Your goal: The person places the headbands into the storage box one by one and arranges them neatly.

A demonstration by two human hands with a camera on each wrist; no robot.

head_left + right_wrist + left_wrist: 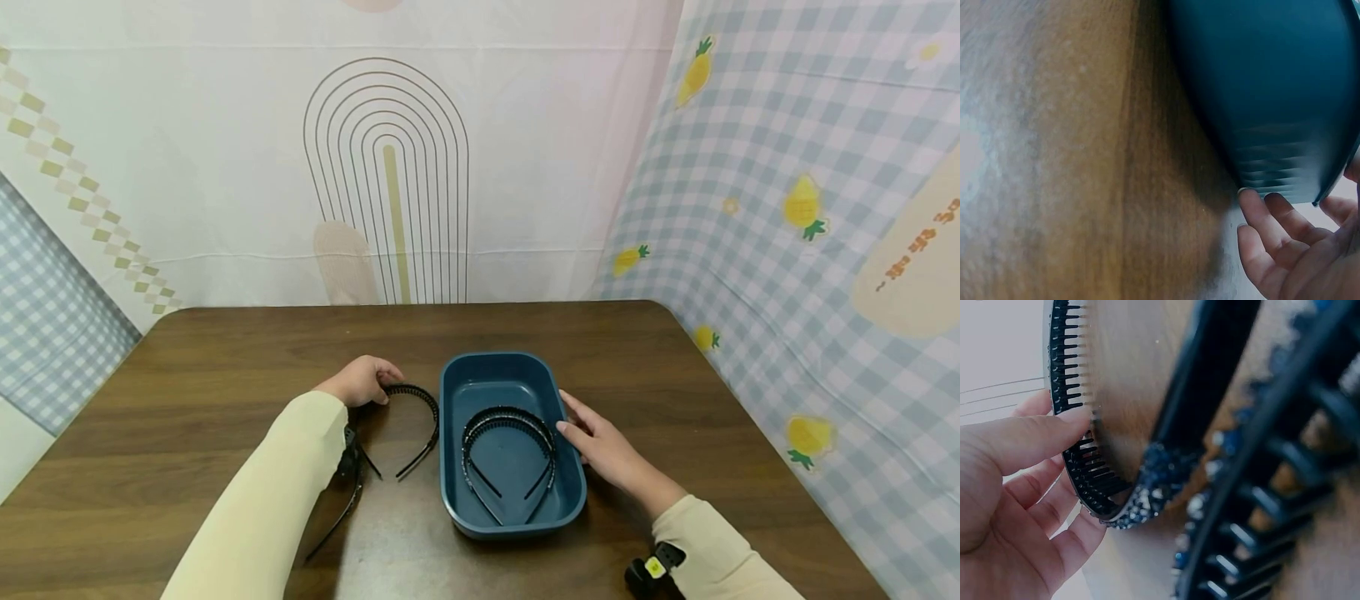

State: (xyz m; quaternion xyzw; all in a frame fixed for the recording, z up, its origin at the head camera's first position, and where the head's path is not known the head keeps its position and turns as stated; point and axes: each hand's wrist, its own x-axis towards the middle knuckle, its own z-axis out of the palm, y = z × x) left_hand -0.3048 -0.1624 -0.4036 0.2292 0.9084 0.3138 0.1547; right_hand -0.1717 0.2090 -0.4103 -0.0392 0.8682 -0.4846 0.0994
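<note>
Pinching the arch of a black toothed headband (pixel 417 417) that lies on the wooden table (pixel 225 367), the left hand (pixel 362 380) sits just left of the blue bin (pixel 510 517). The right hand (pixel 600 446) rests straight-fingered against the bin's right wall, with another headband (pixel 510 425) lying inside, just left of its fingertips.

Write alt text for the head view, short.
A person's left hand touches a black toothed headband lying on a dark wooden table, while the right hand rests straight-fingered against the side of a blue bin holding more black headbands. Patterned cloths hang behind.
</note>
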